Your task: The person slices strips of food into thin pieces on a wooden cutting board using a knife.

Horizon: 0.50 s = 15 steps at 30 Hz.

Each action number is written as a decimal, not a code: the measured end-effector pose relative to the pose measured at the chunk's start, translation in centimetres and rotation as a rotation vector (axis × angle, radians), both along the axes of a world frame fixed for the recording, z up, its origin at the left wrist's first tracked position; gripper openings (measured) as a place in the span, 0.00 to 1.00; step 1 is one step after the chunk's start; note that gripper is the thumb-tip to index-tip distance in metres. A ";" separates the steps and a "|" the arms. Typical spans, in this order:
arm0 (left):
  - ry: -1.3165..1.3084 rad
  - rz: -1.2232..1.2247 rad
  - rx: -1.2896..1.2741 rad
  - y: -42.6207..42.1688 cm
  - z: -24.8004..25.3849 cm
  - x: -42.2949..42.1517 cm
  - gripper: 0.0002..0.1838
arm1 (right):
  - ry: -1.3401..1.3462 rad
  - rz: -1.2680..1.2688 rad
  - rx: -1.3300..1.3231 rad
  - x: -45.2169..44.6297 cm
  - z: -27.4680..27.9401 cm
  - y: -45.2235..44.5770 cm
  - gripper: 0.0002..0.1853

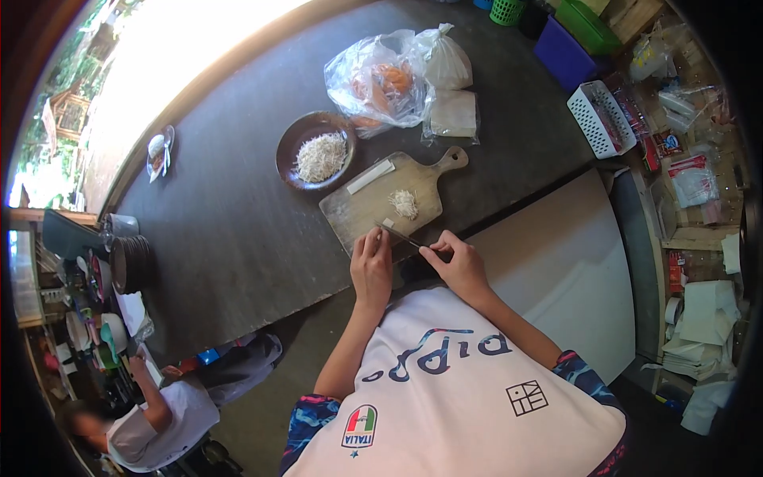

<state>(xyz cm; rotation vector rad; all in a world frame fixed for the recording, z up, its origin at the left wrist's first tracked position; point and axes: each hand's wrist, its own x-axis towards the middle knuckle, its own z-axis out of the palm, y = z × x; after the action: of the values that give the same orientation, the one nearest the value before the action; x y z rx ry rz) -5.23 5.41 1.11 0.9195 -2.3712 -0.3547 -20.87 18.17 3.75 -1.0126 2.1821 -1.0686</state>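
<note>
A wooden cutting board point(350, 215) with a handle lies on the dark table in front of me. My right hand point(459, 262) grips a knife point(407, 238) whose blade points left, over the board's near edge. My left hand point(371, 261) has its fingers pressed together at the blade tip, on a small pale piece point(388, 223). On the board are a heap of fine pale shreds point(404, 204) and a longer pale strip point(371, 176). Beyond it stands a brown bowl point(286, 163) holding more pale shreds point(321, 157).
Behind the board are a clear bag with orange contents point(381, 83), a tied bag point(445, 60) and a flat pale packet point(453, 114). A white basket point(600, 119) stands at the right. Stacked dark bowls point(131, 265) are on the left. Another person point(171, 421) sits lower left.
</note>
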 end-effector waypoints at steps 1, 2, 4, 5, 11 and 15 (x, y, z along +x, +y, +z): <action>0.003 -0.002 0.004 0.1 0.1 0.1 0.15 | -0.012 0.002 0.004 -0.1 0.1 -0.1 0.19; 0.008 -0.005 0.006 0.0 0.2 0.0 0.15 | -0.023 0.003 0.005 -0.2 0.1 -0.4 0.19; 0.011 -0.005 0.011 0.1 0.1 0.1 0.15 | -0.050 0.000 0.003 0.0 -0.5 -1.0 0.20; 0.011 -0.004 0.012 0.1 0.0 0.1 0.15 | -0.060 -0.004 -0.003 -0.1 -0.6 -1.2 0.20; 0.018 0.003 0.034 0.0 0.1 0.0 0.15 | -0.007 -0.001 -0.017 -0.2 -0.5 0.0 0.20; 0.013 0.009 0.034 0.2 0.2 0.0 0.15 | -0.090 0.004 0.011 -0.2 -0.7 -1.2 0.20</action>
<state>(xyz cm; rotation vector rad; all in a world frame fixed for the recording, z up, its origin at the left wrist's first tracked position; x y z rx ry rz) -5.26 5.65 1.36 0.9406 -2.3552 -0.3981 -21.03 16.94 3.01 -0.9450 2.1109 -1.0782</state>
